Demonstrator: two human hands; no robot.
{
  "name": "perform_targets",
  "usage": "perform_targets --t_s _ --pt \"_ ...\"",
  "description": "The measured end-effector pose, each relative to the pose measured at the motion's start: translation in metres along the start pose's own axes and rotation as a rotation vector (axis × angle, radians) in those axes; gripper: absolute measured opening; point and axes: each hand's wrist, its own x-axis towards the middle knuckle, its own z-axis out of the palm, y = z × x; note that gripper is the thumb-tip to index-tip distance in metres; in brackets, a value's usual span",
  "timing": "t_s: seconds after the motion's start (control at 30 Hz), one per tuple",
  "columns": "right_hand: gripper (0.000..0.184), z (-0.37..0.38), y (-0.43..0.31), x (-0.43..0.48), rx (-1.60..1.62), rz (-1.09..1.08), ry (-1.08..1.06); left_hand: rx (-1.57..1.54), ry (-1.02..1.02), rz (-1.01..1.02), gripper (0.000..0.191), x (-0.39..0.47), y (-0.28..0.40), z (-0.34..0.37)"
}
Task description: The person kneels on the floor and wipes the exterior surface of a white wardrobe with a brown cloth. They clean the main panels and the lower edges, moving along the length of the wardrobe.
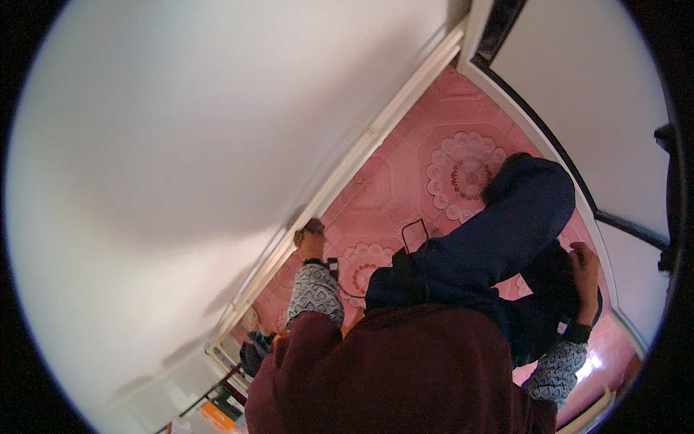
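My left hand is at the pale baseboard trunking along the foot of the white wall. Its fingers look dark and blurred against the strip, and whether they grip something is unclear. Close to its wrist is a small dark item with a light patch, and a thin dark cable curves below it toward my leg. My right hand is low on the right, against the dark trousers near my bent leg. Its fingers are partly curled, with nothing plainly seen in them.
A white door panel with black trim stands close on the right. The floor has pink patterned tiles. A loop of dark cord lies by my leg. Lower left are an orange box and dark cloth-like items.
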Motion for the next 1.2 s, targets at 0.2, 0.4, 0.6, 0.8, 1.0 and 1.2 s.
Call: perform_targets --t_s 0.2,0.4,0.6,0.8,1.0,1.2 --pt "0.020 -0.016 -0.047 0.018 -0.095 -0.042 0.047 -0.558 0.151 -0.088 0.037 0.077 0.030 -0.013" --pt "0.019 -0.018 -0.080 0.025 -0.110 -0.170 0.105 -0.967 0.428 -0.238 0.063 0.083 0.066 -0.093" --pt "0.020 -0.021 -0.062 0.022 -0.100 -0.108 0.172 -1.395 0.234 -0.549 0.065 0.029 0.041 -0.034" --pt "0.020 -0.018 -0.035 0.021 -0.046 -0.099 0.219 -1.953 0.589 -0.557 0.034 -0.021 0.019 0.076" --pt "0.018 -0.011 -0.019 0.021 -0.010 -0.130 0.277 -1.332 0.196 -0.430 0.038 0.039 0.014 0.032" --pt "0.016 -0.009 -0.022 0.018 -0.108 -0.278 0.365 -1.284 0.399 -0.214 0.044 0.123 0.059 -0.101"
